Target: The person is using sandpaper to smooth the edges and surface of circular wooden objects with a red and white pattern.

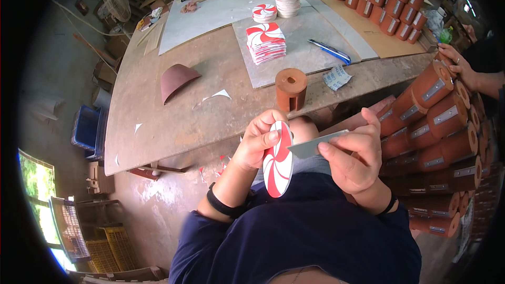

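My left hand is closed on a round disc with a red and white swirl, thumb on its face, held upright before my chest. Between thumb and fingers of my right hand is a thin, flat grey strip; whether it is a blade or a sanding strip I cannot tell. The strip's left end is at the disc's edge. Just beyond my hands a brown cylinder with a slot in its side stands on the table. A stack of square swirl-printed sheets lies farther back.
A blue utility knife and a torn scrap of printed paper lie right of the stack. A curved brownish piece is on the left. Brown cylinders are piled at my right, where another person's hand rests.
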`<state>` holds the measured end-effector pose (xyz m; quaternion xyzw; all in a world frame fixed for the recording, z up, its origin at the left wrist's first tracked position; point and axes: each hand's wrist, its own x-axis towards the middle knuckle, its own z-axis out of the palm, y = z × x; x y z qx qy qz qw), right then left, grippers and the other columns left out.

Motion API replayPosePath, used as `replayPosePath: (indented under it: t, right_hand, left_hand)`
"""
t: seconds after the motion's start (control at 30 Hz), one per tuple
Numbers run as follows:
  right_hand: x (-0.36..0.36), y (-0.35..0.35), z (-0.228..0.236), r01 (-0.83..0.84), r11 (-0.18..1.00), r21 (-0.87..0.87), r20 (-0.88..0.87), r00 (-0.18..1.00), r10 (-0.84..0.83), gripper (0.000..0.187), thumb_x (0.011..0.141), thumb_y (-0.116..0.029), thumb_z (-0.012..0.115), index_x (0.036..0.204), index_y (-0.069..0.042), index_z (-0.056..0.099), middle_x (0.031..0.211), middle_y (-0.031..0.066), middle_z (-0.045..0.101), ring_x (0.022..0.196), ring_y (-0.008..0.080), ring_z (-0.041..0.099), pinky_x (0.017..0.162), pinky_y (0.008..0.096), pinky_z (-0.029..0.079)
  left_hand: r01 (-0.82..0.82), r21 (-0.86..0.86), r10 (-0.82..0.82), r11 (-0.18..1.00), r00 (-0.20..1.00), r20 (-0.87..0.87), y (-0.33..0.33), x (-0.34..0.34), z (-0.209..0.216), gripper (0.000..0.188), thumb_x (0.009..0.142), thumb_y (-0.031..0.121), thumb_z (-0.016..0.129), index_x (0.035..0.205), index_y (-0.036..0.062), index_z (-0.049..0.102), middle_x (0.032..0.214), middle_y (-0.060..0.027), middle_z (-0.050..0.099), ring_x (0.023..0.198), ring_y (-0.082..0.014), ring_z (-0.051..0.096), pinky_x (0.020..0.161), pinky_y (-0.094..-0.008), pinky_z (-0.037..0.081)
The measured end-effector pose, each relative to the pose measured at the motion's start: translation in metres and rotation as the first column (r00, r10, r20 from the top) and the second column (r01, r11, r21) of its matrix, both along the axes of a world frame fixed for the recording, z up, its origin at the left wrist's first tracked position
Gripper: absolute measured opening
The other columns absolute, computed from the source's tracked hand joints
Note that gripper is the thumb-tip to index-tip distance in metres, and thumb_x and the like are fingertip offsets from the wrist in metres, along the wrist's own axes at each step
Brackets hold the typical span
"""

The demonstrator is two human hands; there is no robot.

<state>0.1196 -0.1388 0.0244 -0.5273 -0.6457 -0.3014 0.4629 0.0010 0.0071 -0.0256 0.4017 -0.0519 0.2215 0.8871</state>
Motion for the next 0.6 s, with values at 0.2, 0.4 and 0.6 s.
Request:
replayPosePath:
  t: [0.2,0.4,0.6]
  right_hand:
    - [-0.0058,-0.0004,0.0004,-0.056,0.998,-0.02,0.021,0.998,0.057,0.024,0.062,-0.008,0.067,0.085,-0.015,0.066,0.076,-0.0039,0.047,0.067,0.011,0.044,0.095,0.0418,0.032]
    - [-0.006,-0.0003,0.0006,-0.081,0.996,-0.025,0.03,0.996,0.081,0.024,0.063,-0.008,0.067,0.085,-0.016,0.067,0.076,-0.0039,0.047,0.067,0.011,0.044,0.094,0.0425,0.033]
    - [-0.0052,0.0007,0.0,-0.08,0.996,-0.036,0.034,0.996,0.081,0.024,0.062,-0.009,0.067,0.085,-0.016,0.067,0.076,-0.0038,0.047,0.067,0.0111,0.044,0.093,0.0425,0.034]
  left_hand:
    - [0.039,-0.01,-0.038,0.999,0.999,0.034,-0.0027,-0.0003,0.0047,0.027,0.077,0.02,0.063,0.077,0.0042,0.041,0.052,-0.0015,0.041,0.048,-0.0119,0.041,0.042,-0.0246,0.032]
    - [0.033,0.017,-0.033,0.999,0.999,0.028,-0.0022,-0.0006,0.0055,0.026,0.078,0.019,0.063,0.076,0.0044,0.041,0.052,-0.0018,0.041,0.046,-0.0126,0.041,0.041,-0.0252,0.032]
    - [0.026,0.016,-0.026,1.0,0.999,0.02,-0.0014,-0.0017,0.0049,0.026,0.077,0.019,0.063,0.076,0.0043,0.041,0.052,-0.0019,0.041,0.046,-0.0126,0.041,0.041,-0.0251,0.032]
